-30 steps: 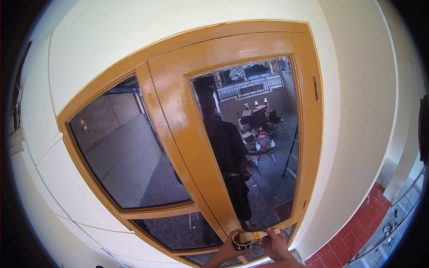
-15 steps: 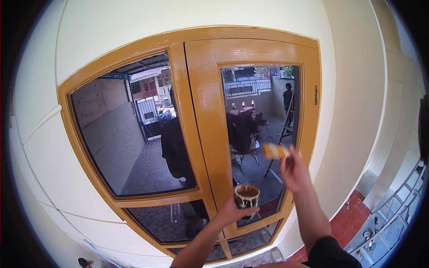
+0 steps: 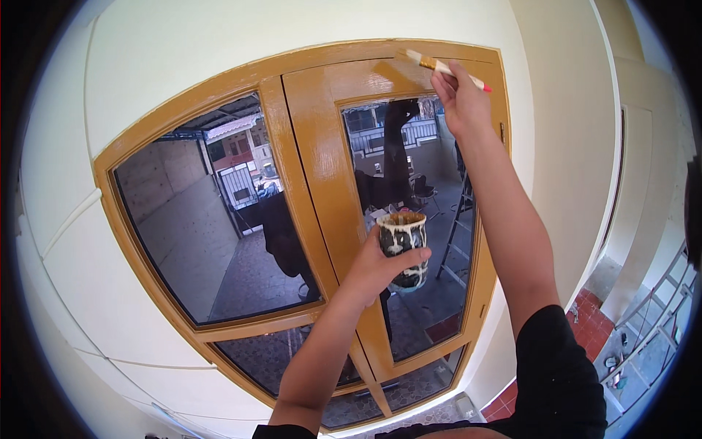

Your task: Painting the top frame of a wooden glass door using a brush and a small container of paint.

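Head view, L hand: fingers grasping paint-streaked dark cup, upright.
R hand: fingers pinching wooden-handled paintbrush, bristles touching ochre wooden window frame top.

I am counting one paintbrush, one paint-smeared cup, two hands, and four glass panes in one wooden window frame.

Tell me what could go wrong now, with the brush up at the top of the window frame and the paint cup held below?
The paintbrush in the right hand works close above the glass pane, so paint could smear or drip onto it. The paint cup in the left hand is already streaked with runs; tilting it might spill.
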`<state>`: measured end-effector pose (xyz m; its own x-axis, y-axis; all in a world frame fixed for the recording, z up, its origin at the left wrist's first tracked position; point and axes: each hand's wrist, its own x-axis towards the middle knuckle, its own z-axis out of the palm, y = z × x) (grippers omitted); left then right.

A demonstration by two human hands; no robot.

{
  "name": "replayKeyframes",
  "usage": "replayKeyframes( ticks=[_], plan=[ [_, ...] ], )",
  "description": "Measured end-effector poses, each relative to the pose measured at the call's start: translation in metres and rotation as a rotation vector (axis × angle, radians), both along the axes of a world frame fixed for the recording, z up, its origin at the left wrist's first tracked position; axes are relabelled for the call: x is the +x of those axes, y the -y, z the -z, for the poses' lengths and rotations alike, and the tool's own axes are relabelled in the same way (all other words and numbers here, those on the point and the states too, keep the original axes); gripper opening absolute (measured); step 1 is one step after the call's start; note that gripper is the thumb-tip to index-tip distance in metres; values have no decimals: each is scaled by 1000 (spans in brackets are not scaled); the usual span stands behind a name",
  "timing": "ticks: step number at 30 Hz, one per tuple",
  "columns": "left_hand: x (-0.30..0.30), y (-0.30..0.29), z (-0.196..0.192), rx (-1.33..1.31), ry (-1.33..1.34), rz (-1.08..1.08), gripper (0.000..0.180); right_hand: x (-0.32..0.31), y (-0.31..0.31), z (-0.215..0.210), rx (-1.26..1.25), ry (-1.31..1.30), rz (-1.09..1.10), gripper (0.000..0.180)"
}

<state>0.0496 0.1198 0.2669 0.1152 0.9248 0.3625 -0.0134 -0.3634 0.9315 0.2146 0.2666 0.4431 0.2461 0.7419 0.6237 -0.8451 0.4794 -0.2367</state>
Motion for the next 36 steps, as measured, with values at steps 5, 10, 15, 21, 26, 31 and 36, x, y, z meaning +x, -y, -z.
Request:
replayKeyframes(
  ticks=[5,10,15,21,26,31,36],
  plan=[
    [-7,1,32,-9,-41,-16,68,7,1,-29,204,131,371,23],
    [-17,7,46,-34,-75,-47,70,0,10,-41,300,371,832,22],
    [-26,17,51,-41,-78,-79,73,-5,17,-49,383,515,1359,23],
    [-32,27,53,-43,-66,-58,73,-11,28,-52,420,599,1427,23],
    [-35,29,59,-77,-81,-64,75,-13,30,-52,423,646,1496,23],
    [-40,32,65,-95,-107,-63,77,-21,37,-51,432,677,1498,23],
    [-43,34,69,-102,-106,-69,80,-34,31,-50,487,675,1532,21]
  ],
)
